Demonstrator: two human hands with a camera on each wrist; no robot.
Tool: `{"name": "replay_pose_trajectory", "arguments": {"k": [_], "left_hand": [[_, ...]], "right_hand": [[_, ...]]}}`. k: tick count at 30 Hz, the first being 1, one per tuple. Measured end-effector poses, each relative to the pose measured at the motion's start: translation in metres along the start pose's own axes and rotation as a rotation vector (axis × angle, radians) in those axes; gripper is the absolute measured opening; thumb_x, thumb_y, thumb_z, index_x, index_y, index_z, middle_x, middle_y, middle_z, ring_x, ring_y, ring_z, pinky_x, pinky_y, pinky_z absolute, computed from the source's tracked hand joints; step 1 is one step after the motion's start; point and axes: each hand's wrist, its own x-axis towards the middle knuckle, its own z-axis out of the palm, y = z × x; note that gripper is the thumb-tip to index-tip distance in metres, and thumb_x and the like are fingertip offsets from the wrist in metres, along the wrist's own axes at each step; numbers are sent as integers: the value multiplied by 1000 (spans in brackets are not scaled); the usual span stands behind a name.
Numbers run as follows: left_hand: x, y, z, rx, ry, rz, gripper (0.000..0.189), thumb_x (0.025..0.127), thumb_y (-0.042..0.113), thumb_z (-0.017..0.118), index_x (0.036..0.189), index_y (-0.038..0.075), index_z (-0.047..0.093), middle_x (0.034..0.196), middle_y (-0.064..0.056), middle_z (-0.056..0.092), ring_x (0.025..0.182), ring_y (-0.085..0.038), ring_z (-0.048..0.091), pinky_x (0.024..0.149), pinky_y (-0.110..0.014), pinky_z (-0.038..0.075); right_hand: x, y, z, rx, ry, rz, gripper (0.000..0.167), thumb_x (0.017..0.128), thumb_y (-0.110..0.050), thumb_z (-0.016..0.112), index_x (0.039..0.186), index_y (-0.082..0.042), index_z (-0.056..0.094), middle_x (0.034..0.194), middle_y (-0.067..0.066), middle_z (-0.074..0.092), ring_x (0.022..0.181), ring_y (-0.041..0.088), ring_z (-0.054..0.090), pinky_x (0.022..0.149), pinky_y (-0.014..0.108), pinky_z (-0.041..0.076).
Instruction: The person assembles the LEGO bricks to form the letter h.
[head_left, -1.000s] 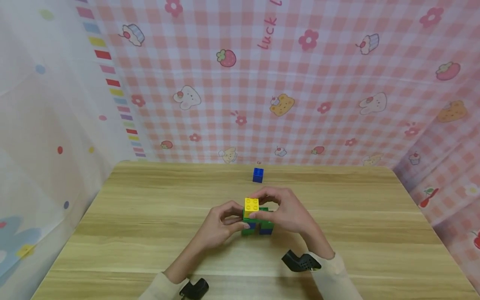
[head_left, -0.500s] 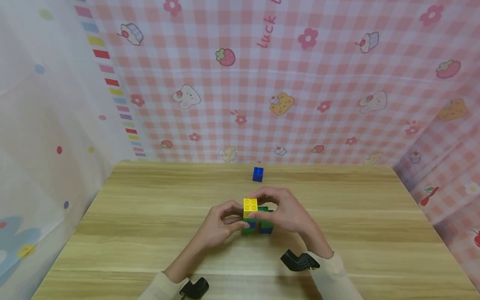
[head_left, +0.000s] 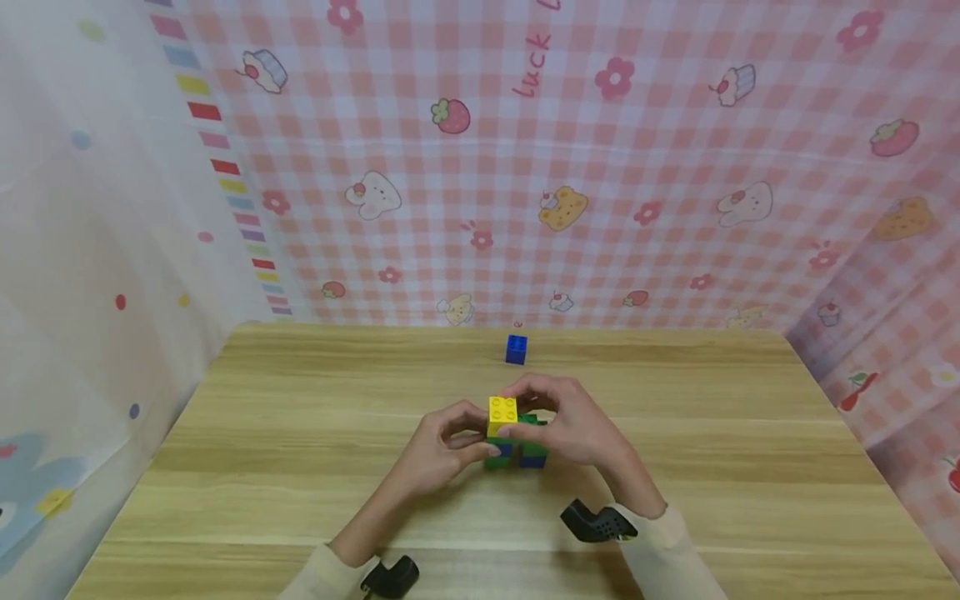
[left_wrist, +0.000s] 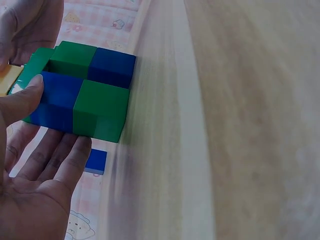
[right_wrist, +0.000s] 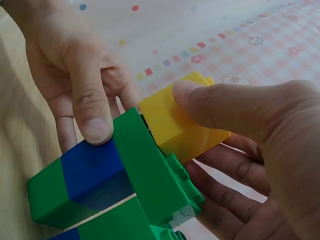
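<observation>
A yellow building block (head_left: 502, 417) sits on the left end of a long green block (right_wrist: 145, 160), with a thin dark gap showing between them at one side. My right hand (head_left: 581, 425) pinches the yellow block between thumb and fingers. Under the green block stand two legs. The left leg has a blue block (left_wrist: 62, 95) above a green block (left_wrist: 102, 107); the right leg has a green block (left_wrist: 75, 55) above a blue one (left_wrist: 114, 65). My left hand (head_left: 435, 454) holds the left leg, thumb on its blue block and fingers behind.
A loose blue block (head_left: 516, 350) lies near the back edge of the wooden table (head_left: 300, 400). Beyond that edge hangs a pink checked cloth (head_left: 480, 167). Black wrist devices sit at the left cuff (head_left: 390, 577) and the right cuff (head_left: 597, 522).
The yellow block has settled slightly lower on the green block's left end, covering green that showed beside it a second ago. Both hands keep nearly the same place and grip.
</observation>
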Motion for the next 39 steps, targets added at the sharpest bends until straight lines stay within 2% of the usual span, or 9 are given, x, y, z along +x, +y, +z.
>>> {"name": "replay_pose_trajectory", "arguments": {"k": [11, 21, 26, 39], "left_hand": [[0, 1, 0, 3, -5, -1, 28, 88, 3, 79, 113, 13, 68, 121, -6, 71, 121, -23, 67, 105, -27, 56], [-1, 3, 1, 17, -7, -17, 28, 89, 6, 79, 113, 15, 67, 120, -4, 71, 120, -22, 67, 105, -27, 56], [0, 4, -1, 25, -13, -9, 30, 89, 8, 79, 115, 16, 66, 121, -4, 70, 121, -23, 67, 106, -26, 55], [-1, 7, -3, 56, -38, 12, 31, 91, 7, 78, 118, 17, 66, 120, -4, 70, 118, -22, 68, 104, -26, 57]], "right_hand": [[0, -2, 3, -3, -1, -15, 30, 88, -21, 82, 116, -18, 71, 111, -2, 73, 100, 18, 70, 103, 48, 59], [0, -3, 2, 19, -10, 28, 30, 88, -20, 83, 115, -18, 71, 112, -1, 72, 104, 20, 69, 104, 50, 58], [2, 0, 1, 18, -23, 17, 30, 88, -19, 83, 115, -18, 71, 111, -1, 72, 104, 19, 69, 104, 52, 58], [2, 3, 1, -2, -36, -20, 33, 89, -23, 82, 119, -21, 70, 112, -3, 72, 101, 17, 68, 96, 36, 60]]}}
